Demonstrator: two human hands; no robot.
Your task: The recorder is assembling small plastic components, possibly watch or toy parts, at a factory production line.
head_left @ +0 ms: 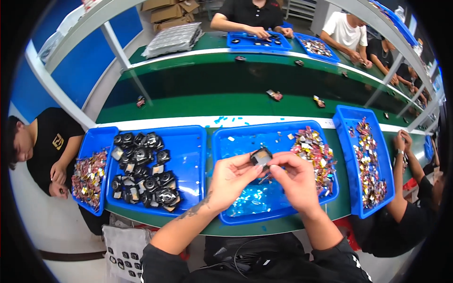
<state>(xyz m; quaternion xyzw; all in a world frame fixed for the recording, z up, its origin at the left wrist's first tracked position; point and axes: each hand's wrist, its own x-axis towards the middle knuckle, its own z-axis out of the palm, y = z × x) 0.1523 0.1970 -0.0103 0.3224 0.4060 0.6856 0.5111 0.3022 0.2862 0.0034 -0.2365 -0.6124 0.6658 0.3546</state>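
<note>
My left hand (pixel 226 181) holds a small black plastic housing (pixel 261 157) with a grey square face, gripped between thumb and fingers. My right hand (pixel 298 181) is closed in a pinch at the housing's right edge; whatever lies between its fingertips is too small to make out. Both hands are above a blue tray (pixel 216 158). Shiny blue film scraps (pixel 250 200) lie scattered inside it. On the tray's right side is a heap of small parts (pixel 314 146) in gold, pink and silver. A second blue tray (pixel 191 141) on the left contains many similar black housings (pixel 141 155).
Blue trays of small parts stand far left (pixel 81 191) and right (pixel 355 188). Beyond a white ledge (pixel 273 121), a green conveyor (pixel 188 106) carries scattered parts. White frame posts (pixel 115 45) rise at the left. Co-workers sit opposite and on both sides.
</note>
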